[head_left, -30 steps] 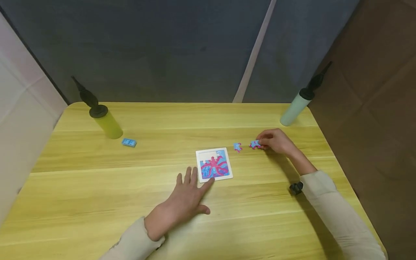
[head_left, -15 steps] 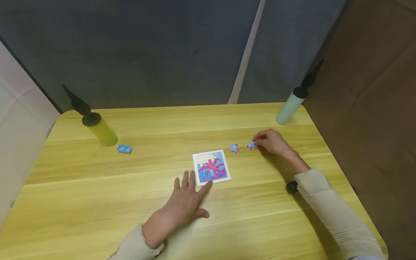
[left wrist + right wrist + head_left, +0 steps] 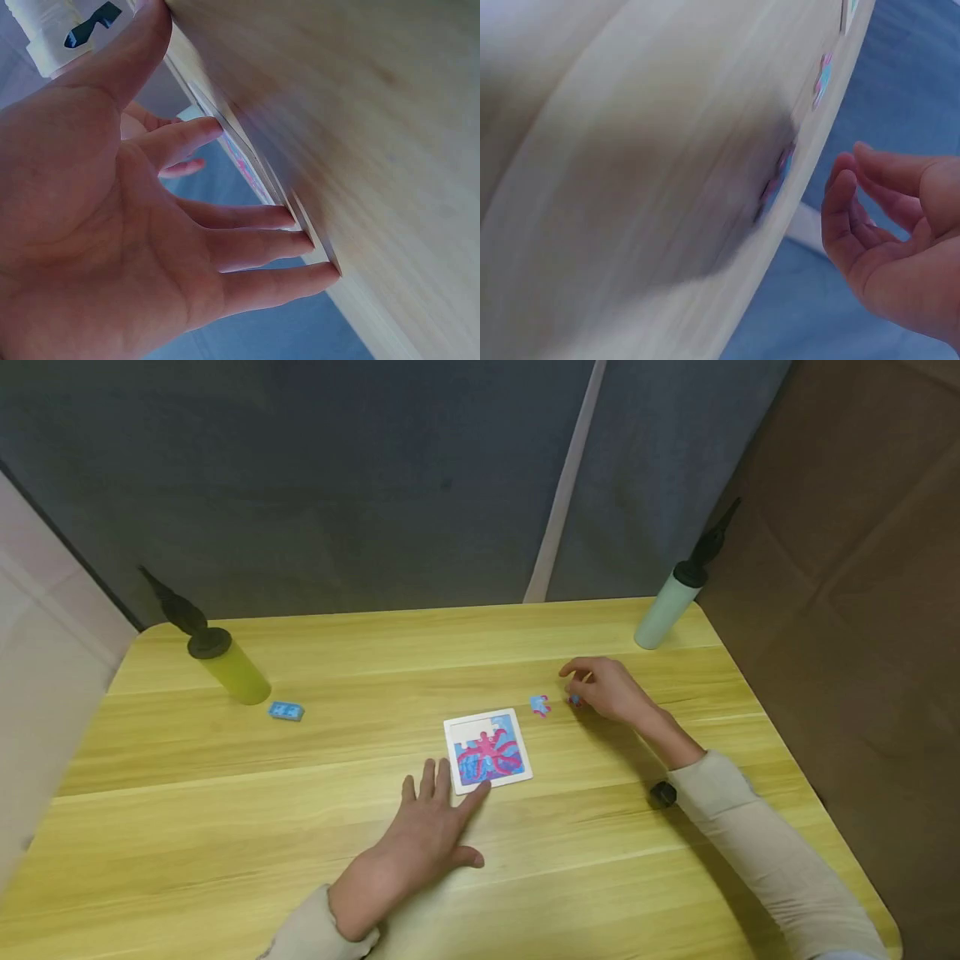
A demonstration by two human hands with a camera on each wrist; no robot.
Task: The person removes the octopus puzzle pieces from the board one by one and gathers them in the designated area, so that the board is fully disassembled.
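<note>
A white-framed puzzle tray (image 3: 471, 729) lies mid-table with a pink octopus picture (image 3: 489, 762) partly filled in; its upper left shows bare board. My left hand (image 3: 420, 831) has its fingers spread and straight, the fingertips at the tray's left and lower edges. Right of the tray lies one loose blue-and-pink puzzle piece (image 3: 539, 705). A second puzzle piece (image 3: 777, 184) lies flat on the table, mostly hidden under my right hand (image 3: 609, 689) in the head view. The right wrist view shows that hand raised off the table, fingers loosely bent, holding nothing.
At the back left stands a yellow-green cylinder (image 3: 236, 672) with a black pointed top. A small blue block (image 3: 287, 711) lies beside it. A pale green cylinder (image 3: 667, 614), also black-topped, stands at the back right. Dark cloth (image 3: 337, 485) hangs behind the table.
My right hand has let go of the second puzzle piece, lifted and moved left over it. My left hand keeps its place at the tray. The head view has shifted slightly.
</note>
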